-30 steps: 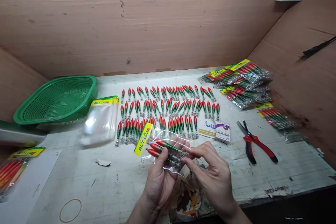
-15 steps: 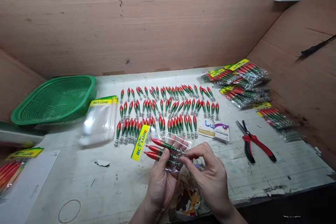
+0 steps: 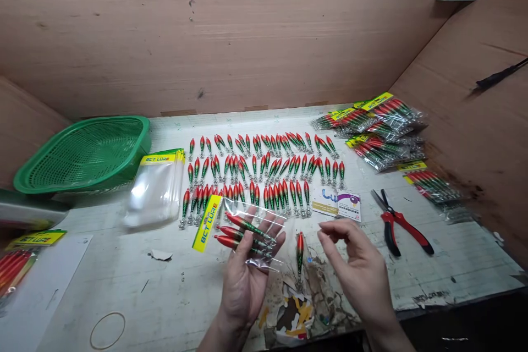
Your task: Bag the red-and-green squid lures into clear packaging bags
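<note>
Right hand (image 3: pixel 361 272) has moved rightward over the worn, wood-walled tabletop (image 3: pixel 165 297)

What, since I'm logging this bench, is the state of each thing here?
Held bag: three lures showing inside
Left hand: holding that bag
Right hand: open, holding nothing
Single lure: lying between the hands
Lure rows: laid out, unbagged
Flat bags: stacked, unfilled
Piled bags: packed with lures
Pliers: lying open
Rubber band: lying slack
Basket: open side up

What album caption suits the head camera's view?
Left hand holding a bag of lures, empty right hand near a loose lure, rows of lures beyond.
</note>
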### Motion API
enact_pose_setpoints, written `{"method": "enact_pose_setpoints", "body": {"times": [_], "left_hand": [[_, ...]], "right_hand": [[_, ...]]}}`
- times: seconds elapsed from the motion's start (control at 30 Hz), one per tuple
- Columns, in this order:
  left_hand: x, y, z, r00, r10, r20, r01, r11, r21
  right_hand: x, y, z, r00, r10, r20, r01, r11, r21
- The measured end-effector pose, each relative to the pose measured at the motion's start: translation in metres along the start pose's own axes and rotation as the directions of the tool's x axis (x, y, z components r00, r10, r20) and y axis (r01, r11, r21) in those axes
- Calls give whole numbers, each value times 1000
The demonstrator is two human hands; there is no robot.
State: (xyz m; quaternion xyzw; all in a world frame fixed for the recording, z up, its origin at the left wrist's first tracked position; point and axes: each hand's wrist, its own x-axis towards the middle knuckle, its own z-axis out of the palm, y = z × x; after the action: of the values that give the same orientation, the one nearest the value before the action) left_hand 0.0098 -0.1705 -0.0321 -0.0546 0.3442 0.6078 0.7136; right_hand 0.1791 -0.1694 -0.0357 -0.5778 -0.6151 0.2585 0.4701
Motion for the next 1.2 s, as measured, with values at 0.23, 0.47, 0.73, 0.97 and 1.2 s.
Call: {"method": "enact_pose_setpoints", "body": {"times": [0.23, 0.47, 0.73, 0.97, 1.2], "left_hand": [[9, 19, 2, 996, -12, -89, 1, 993, -119], [8, 17, 3, 999, -44, -28, 41, 993, -107], [10, 19, 1, 999, -48, -24, 46, 995, -86], [9, 16, -1, 998, -61, 17, 62, 995, -81], [9, 18, -1, 998, -59, 17, 60, 994, -88]], "right_hand": [[-16, 31, 4, 940, 107, 323, 8, 942, -335], [-8, 39, 8, 786, -323, 527, 584, 668, -461], [-22, 21, -4, 523, -461, 717, 798, 560, -223], [-25, 18, 11, 337, -551, 763, 922, 356, -151], [-5, 3, -22, 630, -548, 551, 762, 575, -299]]}}
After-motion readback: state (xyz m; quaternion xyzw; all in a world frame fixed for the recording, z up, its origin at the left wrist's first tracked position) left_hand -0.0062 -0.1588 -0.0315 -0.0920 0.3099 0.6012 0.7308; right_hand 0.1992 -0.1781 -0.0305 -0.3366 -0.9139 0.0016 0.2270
